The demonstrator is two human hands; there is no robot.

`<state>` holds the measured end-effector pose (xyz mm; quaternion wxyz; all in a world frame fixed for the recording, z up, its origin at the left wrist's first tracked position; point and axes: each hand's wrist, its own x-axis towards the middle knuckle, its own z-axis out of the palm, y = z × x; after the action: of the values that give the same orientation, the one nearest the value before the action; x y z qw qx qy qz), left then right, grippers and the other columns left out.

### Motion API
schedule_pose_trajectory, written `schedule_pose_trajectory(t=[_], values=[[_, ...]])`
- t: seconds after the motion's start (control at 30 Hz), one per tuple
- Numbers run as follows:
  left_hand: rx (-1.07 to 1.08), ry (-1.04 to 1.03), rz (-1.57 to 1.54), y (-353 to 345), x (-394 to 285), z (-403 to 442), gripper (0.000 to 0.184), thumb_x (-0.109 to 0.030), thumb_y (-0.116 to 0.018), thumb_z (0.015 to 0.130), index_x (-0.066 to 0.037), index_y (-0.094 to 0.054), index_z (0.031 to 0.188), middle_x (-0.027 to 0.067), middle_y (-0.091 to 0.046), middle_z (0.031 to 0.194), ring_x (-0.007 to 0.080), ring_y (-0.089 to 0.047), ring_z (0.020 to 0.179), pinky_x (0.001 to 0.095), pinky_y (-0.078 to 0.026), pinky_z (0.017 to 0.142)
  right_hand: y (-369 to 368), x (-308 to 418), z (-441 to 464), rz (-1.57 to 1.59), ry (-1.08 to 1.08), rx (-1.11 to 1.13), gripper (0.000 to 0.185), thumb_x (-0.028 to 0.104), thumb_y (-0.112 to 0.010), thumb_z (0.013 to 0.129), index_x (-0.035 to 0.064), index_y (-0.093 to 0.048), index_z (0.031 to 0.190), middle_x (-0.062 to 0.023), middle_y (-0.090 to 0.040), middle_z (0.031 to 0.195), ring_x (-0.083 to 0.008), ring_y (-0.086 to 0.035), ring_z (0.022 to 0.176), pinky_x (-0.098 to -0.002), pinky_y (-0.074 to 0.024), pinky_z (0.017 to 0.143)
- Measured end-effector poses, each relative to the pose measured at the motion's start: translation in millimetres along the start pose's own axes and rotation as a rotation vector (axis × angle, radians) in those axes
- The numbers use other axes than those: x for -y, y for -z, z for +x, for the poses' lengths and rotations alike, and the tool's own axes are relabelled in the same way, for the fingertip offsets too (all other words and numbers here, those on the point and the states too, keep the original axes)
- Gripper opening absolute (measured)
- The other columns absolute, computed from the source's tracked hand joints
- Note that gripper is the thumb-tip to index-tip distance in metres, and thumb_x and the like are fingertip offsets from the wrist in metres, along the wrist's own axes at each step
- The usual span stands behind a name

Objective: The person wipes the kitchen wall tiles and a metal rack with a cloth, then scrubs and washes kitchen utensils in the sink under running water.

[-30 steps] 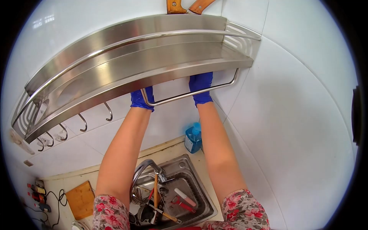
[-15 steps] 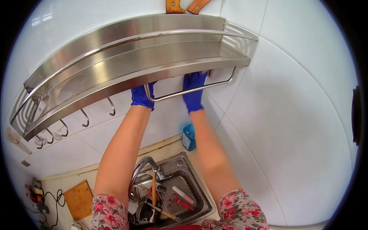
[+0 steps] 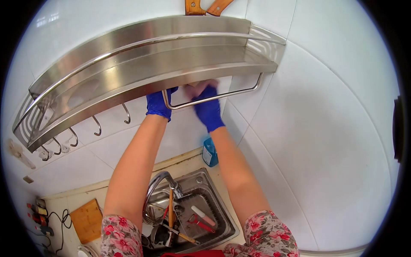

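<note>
A long stainless steel wall shelf (image 3: 145,68) with a front rail stretches across the upper view. My left hand (image 3: 159,103), in a blue glove, reaches up beneath the shelf by the near end of the towel bar (image 3: 214,101); its fingers are hidden by the shelf edge. Behind that bar is my right hand (image 3: 208,109), also gloved in blue and a little blurred. It is closed on a pinkish cloth (image 3: 200,88), which lies against the underside or wall just below the shelf.
Several hooks (image 3: 98,127) hang under the shelf's left half. Wooden-handled tools (image 3: 205,6) show above it. Below are a sink (image 3: 231,225) with utensils, a faucet (image 3: 169,182), a blue bottle (image 3: 209,153) and a cutting board (image 3: 87,220).
My right hand has shifted left under the shelf, bringing the cloth toward my left hand. My left hand stays nearly in place. The view has moved slightly.
</note>
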<state>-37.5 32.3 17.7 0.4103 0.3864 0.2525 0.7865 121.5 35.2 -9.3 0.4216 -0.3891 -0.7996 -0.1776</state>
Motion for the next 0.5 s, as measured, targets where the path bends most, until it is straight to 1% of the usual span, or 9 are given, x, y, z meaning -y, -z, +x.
schedule_pose_trajectory(t=[0.03, 0.07, 0.1, 0.17, 0.23, 0.3, 0.4, 0.43, 0.5], values=[[0.012, 0.044, 0.017, 0.5, -0.4, -0.2, 0.027, -0.024, -0.052, 0.088, -0.005, -0.046, 0.107, 0.0104, -0.055, 0.097, 0.0210, -0.059, 0.078, 0.0297, -0.052, 0.063, -18.3, -11.7, 2.9, 0.427, -0.296, -0.408, 0.036, 0.014, -0.058, 0.076, -0.0006, -0.049, 0.107, -0.0221, -0.048, 0.104, -0.0403, -0.045, 0.099, -0.0441, -0.0363, 0.085], [0.022, 0.087, 0.035, 1.7, -0.8, -1.1, 0.030, -0.026, -0.051, 0.089, -0.009, -0.042, 0.111, 0.0091, -0.051, 0.104, 0.0217, -0.057, 0.084, 0.0323, -0.051, 0.065, -21.5, -32.4, 5.5, -0.043, -0.175, -0.436, 0.031, 0.009, -0.054, 0.076, -0.0018, -0.050, 0.105, -0.0219, -0.050, 0.103, -0.0397, -0.045, 0.101, -0.0452, -0.0362, 0.087], [0.020, 0.086, 0.031, 2.1, 0.9, -1.4, 0.030, -0.026, -0.051, 0.089, -0.009, -0.042, 0.111, 0.0091, -0.051, 0.104, 0.0217, -0.057, 0.084, 0.0323, -0.051, 0.065, -13.0, -45.2, 7.5, -0.227, -0.108, -0.415, 0.027, 0.006, -0.048, 0.079, 0.0005, -0.052, 0.105, -0.0218, -0.048, 0.108, -0.0379, -0.046, 0.103, -0.0462, -0.0351, 0.092], [-0.007, 0.031, -0.073, -2.5, 5.7, -0.6, 0.028, -0.022, -0.052, 0.088, -0.001, -0.048, 0.107, 0.0121, -0.058, 0.092, 0.0214, -0.062, 0.076, 0.0282, -0.055, 0.064, -5.0, -59.0, 5.6, -0.300, -0.026, -0.490, 0.028, 0.003, -0.050, 0.076, -0.0062, -0.050, 0.103, -0.0227, -0.051, 0.104, -0.0400, -0.045, 0.104, -0.0481, -0.0360, 0.092], [-0.024, 0.070, -0.219, -7.8, 1.3, -1.4, 0.028, -0.020, -0.053, 0.087, -0.003, -0.047, 0.109, 0.0114, -0.058, 0.093, 0.0206, -0.062, 0.077, 0.0287, -0.055, 0.067, 21.4, -63.0, 14.0, -0.352, -0.010, -0.445, 0.028, 0.002, -0.049, 0.076, -0.0065, -0.050, 0.103, -0.0227, -0.051, 0.104, -0.0404, -0.046, 0.103, -0.0477, -0.0363, 0.092], [0.034, 0.034, -0.009, -3.9, 0.6, -5.4, 0.026, -0.019, -0.053, 0.088, -0.004, -0.047, 0.109, 0.0111, -0.058, 0.093, 0.0205, -0.062, 0.079, 0.0294, -0.055, 0.067, 34.2, -65.9, 9.0, -0.401, -0.007, -0.387, 0.028, 0.001, -0.048, 0.076, -0.0068, -0.050, 0.103, -0.0228, -0.051, 0.105, -0.0407, -0.047, 0.102, -0.0473, -0.0367, 0.092], [0.094, 0.044, 0.128, 0.2, -8.5, -9.9, 0.026, -0.019, -0.052, 0.088, -0.004, -0.047, 0.109, 0.0118, -0.058, 0.095, 0.0213, -0.062, 0.080, 0.0297, -0.055, 0.067, 27.4, -74.0, -24.3, -0.449, 0.064, -0.215, 0.029, 0.008, -0.044, 0.084, -0.0053, -0.048, 0.109, -0.0213, -0.052, 0.107, -0.0344, -0.050, 0.101, -0.0384, -0.0394, 0.091], [0.091, 0.048, 0.118, 1.1, -11.9, -12.7, 0.026, -0.019, -0.052, 0.088, -0.004, -0.047, 0.109, 0.0118, -0.058, 0.095, 0.0213, -0.062, 0.080, 0.0297, -0.055, 0.067, 9.9, -75.9, -48.0, -0.062, -0.143, -0.229, 0.031, 0.007, -0.043, 0.084, -0.0060, -0.047, 0.111, -0.0212, -0.052, 0.106, -0.0316, -0.050, 0.103, -0.0373, -0.0375, 0.093], [0.110, 0.100, 0.069, 1.6, -20.0, -16.2, 0.029, -0.020, -0.053, 0.087, -0.003, -0.047, 0.110, 0.0122, -0.058, 0.097, 0.0218, -0.062, 0.081, 0.0300, -0.054, 0.067, 4.9, -84.7, -85.0, -0.403, 0.018, -0.010, 0.038, 0.004, -0.044, 0.079, -0.0071, -0.044, 0.116, -0.0212, -0.049, 0.115, -0.0316, -0.044, 0.113, -0.0395, -0.0294, 0.101]])
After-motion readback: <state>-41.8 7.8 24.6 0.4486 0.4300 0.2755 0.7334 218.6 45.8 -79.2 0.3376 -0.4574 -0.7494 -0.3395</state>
